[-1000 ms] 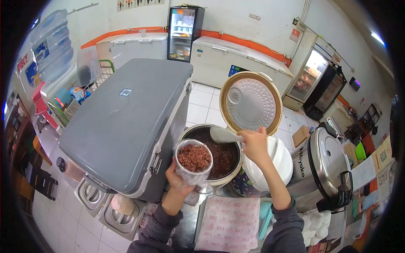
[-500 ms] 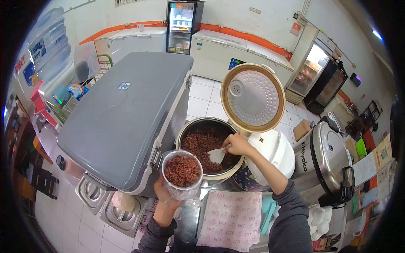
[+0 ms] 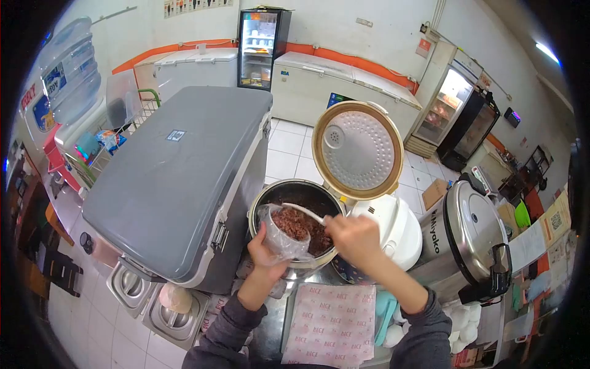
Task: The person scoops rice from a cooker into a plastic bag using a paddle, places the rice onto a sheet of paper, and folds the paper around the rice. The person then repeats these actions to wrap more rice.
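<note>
My left hand (image 3: 265, 251) is closed around a bowl lined with clear plastic (image 3: 279, 243). Reddish-brown rice (image 3: 290, 224) fills the bowl, which tilts to the right over the near side of an open rice cooker (image 3: 257, 202). In my slightly blurred right hand (image 3: 353, 238) is the handle of a white rice paddle (image 3: 305, 211), its blade at the top of the rice in the bowl. More of the same rice lies inside the cooker, partly hidden behind the bowl. The cooker's round lid (image 3: 364, 150) stands up behind it.
A large grey cooler box (image 3: 178, 166) stands close on the left. To the right are a white rice cooker (image 3: 393, 230) and a steel Miyako cooker (image 3: 452, 240). Printed paper sheets (image 3: 330, 323) lie in front, beside a turquoise utensil (image 3: 384, 317). Lidded steel pans (image 3: 175, 317) sit lower left.
My left hand has moved the bowl up and right, tilting it over the cooker. My right hand has lifted the paddle out of the cooker to the top of the bowl's rice.
</note>
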A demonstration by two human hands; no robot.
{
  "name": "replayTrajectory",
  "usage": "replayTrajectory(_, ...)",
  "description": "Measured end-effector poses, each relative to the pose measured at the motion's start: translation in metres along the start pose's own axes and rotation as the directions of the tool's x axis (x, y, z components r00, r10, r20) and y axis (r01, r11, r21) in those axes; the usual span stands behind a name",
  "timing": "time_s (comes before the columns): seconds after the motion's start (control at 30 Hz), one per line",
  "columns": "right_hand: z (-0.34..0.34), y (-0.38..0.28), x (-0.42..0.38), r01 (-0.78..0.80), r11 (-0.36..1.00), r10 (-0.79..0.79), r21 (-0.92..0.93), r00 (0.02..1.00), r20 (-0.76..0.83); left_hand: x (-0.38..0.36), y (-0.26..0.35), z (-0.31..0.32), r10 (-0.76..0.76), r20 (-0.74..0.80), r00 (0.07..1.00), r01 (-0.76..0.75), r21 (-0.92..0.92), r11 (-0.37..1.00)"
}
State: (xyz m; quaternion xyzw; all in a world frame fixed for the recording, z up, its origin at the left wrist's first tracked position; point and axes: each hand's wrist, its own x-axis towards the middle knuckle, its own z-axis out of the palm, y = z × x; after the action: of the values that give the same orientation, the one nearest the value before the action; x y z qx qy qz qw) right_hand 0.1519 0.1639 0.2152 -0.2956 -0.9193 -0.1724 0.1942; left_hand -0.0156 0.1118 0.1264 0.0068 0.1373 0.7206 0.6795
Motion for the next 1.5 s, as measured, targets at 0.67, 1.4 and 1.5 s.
replayTrajectory(0.67, 0.066, 0.04, -0.026, -0.316, 0.928, 0.365, 0.198, 0.875, -0.317, -0.006, -0.003, -0.001, -0.023, 0.15, 0.988, 0.027, -0.025, 0.999)
replayTrajectory(1.4, 0.047, -0.008, -0.001, -0.275, 0.901, 0.226, 0.334, 0.957, 0.179, 0.003, 0.002, -0.013, 0.121, 0.064, 0.991, -0.13, 0.151, 0.98)
replayTrajectory(1.5, 0.051, 0.003, -0.001, -0.312, 0.903, 0.27, 0.295, 0.947, 0.174, 0.0, -0.002, -0.008, 0.084, 0.076, 0.994, -0.09, 0.089, 0.992)
